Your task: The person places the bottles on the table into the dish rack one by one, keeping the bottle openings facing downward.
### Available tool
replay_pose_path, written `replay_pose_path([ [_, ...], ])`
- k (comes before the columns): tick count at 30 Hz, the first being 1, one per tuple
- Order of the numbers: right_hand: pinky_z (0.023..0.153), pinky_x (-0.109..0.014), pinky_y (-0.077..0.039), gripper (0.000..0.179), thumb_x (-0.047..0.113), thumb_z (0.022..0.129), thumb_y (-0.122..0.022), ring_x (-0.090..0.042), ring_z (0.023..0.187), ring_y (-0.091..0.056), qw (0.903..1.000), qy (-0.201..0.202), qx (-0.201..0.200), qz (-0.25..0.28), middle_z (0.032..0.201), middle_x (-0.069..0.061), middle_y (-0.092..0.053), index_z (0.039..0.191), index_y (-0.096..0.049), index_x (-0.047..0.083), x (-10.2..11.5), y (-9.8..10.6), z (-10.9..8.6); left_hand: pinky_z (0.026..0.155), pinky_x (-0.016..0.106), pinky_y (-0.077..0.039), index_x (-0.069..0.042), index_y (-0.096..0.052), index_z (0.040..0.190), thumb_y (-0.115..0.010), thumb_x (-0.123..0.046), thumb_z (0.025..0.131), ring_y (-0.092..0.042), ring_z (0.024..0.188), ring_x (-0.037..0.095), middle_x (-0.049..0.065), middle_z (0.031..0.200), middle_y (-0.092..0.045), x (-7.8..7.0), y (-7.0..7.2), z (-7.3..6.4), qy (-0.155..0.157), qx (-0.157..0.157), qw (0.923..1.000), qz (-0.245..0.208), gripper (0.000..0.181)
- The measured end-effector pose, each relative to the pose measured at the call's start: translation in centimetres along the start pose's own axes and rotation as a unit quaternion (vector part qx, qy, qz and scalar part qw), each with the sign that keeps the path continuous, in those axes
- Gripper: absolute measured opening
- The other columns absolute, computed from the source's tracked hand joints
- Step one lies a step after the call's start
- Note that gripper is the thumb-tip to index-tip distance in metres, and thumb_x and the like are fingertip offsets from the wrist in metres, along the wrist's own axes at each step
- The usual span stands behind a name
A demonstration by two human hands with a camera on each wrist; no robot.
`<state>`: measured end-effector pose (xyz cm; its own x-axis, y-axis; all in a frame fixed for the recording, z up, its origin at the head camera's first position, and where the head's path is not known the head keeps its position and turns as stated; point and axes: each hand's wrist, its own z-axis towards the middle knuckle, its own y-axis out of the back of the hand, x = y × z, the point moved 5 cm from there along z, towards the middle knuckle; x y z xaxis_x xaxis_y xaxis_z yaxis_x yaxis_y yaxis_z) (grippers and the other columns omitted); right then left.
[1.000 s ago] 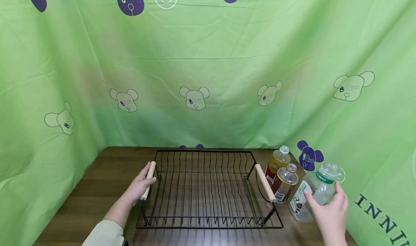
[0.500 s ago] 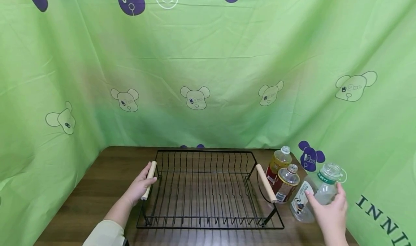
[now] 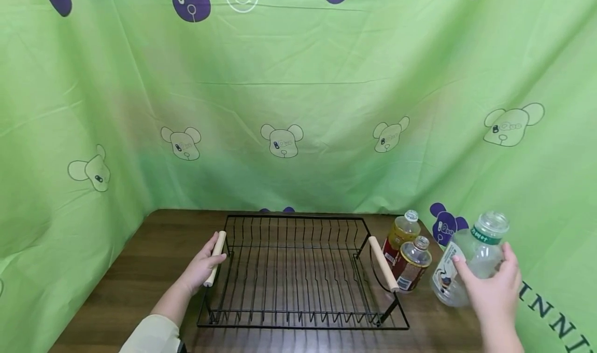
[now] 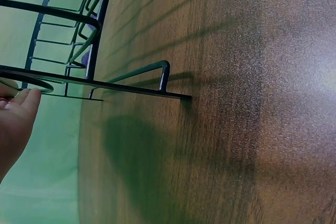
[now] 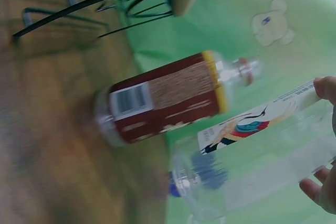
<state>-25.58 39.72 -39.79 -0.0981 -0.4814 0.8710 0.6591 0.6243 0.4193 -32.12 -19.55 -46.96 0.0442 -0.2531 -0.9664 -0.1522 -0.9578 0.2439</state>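
Note:
My left hand (image 3: pixel 198 271) holds the left wooden handle (image 3: pixel 216 257) of a black wire dish rack (image 3: pixel 303 328); in the left wrist view the hand (image 4: pixel 18 121) shows only in part, at the left edge. Over on the right, my right hand (image 3: pixel 496 293) grips a large clear plastic bottle (image 3: pixel 475 252) with a green neck band and a white picture label. The bottle leans to the right, its mouth uncapped. In the right wrist view, its base (image 5: pixel 186 182) stands out against the green cloth, off the table.
Two smaller uncapped bottles stand right of the rack: one with a brown label (image 3: pixel 410 267), and behind it one with a yellow and red label (image 3: pixel 398 234). The rack's right wooden handle (image 3: pixel 384 265) is beside them. Green printed cloth (image 3: pixel 326 161) hangs around the wooden table (image 3: pixel 135 280).
My right hand has raised the large clear bottle and shifted it to the right, away from the two smaller bottles. My left hand stays on the rack's handle.

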Motion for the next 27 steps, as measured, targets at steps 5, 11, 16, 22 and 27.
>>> replay_pose_path([
  [5,0.112,-0.065,-0.028,0.102,0.035,0.086,-0.073,-0.045,0.144,-0.027,1.0,0.004,-0.001,-0.006,0.163,-0.015,-0.014,0.159,-0.002,0.023,2.5,0.8,0.8,0.117,0.062,-0.016,-0.012,0.003,0.158,-0.048,-0.015,0.1,-0.002,0.148,0.047,0.025,0.163,0.007,0.0,0.0,0.0,-0.003,0.0,1.0,-0.002,0.077],
  [11,0.115,-0.059,-0.027,0.102,0.036,0.085,-0.073,-0.039,0.145,-0.025,1.0,0.004,-0.006,-0.001,0.165,-0.008,-0.01,0.157,-0.001,0.032,4.9,1.6,1.4,0.118,0.062,-0.015,-0.012,0.002,0.158,-0.048,-0.015,0.1,-0.001,0.148,0.047,0.024,0.163,0.008,-0.1,0.0,-0.1,-0.002,-0.001,1.0,-0.002,0.077],
  [16,0.115,-0.058,-0.028,0.103,0.035,0.084,-0.075,-0.039,0.144,-0.027,0.9998,0.017,-0.004,-0.009,0.165,-0.005,-0.011,0.157,-0.002,0.034,6.6,1.8,1.8,0.118,0.062,-0.015,-0.012,0.002,0.158,-0.048,-0.016,0.1,-0.002,0.148,0.047,0.024,0.163,0.008,-0.1,0.1,-0.1,0.0,-0.002,1.0,0.001,0.077],
  [22,0.115,-0.057,-0.029,0.102,0.035,0.084,-0.076,-0.039,0.144,-0.029,0.9991,0.043,0.003,-0.005,0.164,-0.006,-0.014,0.157,-0.004,0.035,8.9,1.5,1.7,0.117,0.063,-0.015,-0.012,0.002,0.158,-0.048,-0.016,0.1,-0.002,0.148,0.047,0.024,0.163,0.008,-0.1,0.1,-0.1,-0.001,-0.001,1.0,0.003,0.077],
  [27,0.112,-0.06,-0.031,0.101,0.034,0.084,-0.075,-0.041,0.14,-0.033,0.9964,0.084,0.014,-0.002,0.163,-0.008,-0.017,0.157,-0.005,0.034,11.3,0.7,1.0,0.117,0.063,-0.015,-0.012,0.002,0.158,-0.048,-0.015,0.1,-0.002,0.148,0.048,0.024,0.163,0.008,-0.1,0.0,-0.1,-0.002,-0.001,1.0,-0.001,0.077],
])
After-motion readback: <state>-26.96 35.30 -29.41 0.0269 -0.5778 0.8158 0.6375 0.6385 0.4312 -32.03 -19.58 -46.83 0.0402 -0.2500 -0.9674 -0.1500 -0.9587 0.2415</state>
